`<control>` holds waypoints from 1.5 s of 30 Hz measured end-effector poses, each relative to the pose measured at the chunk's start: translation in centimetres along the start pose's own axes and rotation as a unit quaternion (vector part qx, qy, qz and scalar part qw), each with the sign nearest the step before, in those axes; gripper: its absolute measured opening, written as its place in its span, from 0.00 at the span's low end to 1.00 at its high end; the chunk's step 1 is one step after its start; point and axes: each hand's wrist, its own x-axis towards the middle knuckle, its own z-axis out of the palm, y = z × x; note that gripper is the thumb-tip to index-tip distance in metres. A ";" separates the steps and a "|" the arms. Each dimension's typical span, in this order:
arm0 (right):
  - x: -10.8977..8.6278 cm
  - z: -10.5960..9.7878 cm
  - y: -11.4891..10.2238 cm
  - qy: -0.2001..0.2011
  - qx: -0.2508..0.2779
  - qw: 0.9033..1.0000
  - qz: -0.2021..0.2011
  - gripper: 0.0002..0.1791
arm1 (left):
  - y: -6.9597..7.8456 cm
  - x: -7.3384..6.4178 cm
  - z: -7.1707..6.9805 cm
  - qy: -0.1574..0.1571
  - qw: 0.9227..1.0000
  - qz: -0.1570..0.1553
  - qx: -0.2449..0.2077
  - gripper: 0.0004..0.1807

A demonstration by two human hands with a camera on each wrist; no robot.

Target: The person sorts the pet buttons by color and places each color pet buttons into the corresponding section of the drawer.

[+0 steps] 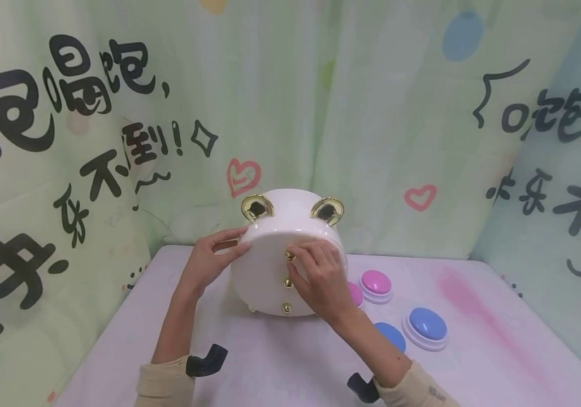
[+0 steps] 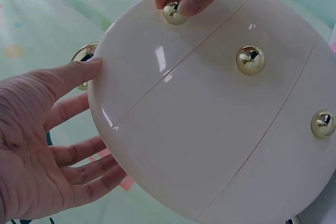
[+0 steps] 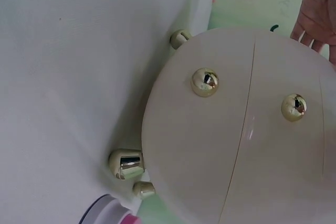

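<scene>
A white, round-fronted drawer box [image 1: 265,277] with gold ear-like rings on top stands upright on the table. Two seams [image 2: 210,43] cross its glossy front, with a gold knob on each section. My right hand [image 1: 323,277] pinches the top knob [image 2: 175,12] between thumb and fingers. Below it, the middle knob [image 2: 250,60] and bottom knob [image 3: 205,82] are untouched. At the box's left edge, my left hand [image 1: 209,263] rests with fairly straight fingers, its thumb on the front rim and the other fingers along the side. The right hand is out of the right wrist view.
To the right of the box lie a pink push button [image 1: 376,282] and a blue one [image 1: 428,324] on white bases. Another pink button [image 1: 355,294] and blue button [image 1: 391,337] are partly hidden by my right arm. Printed curtains [image 1: 372,141] surround the table [image 1: 270,362].
</scene>
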 end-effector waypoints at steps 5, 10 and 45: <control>-0.3 -0.6 -0.4 0.000 0.016 1.000 0.012 0.17 | 0.1 0.0 0.1 0.000 1.000 0.000 0.000 0.26; -0.7 -1.3 -1.2 -0.006 0.031 0.999 0.019 0.19 | 0.1 0.0 0.1 0.000 1.000 0.000 -0.001 0.26; -4.4 -0.2 -1.5 -0.066 0.011 0.997 0.033 0.17 | 0.0 0.0 0.1 0.005 1.000 0.007 0.008 0.27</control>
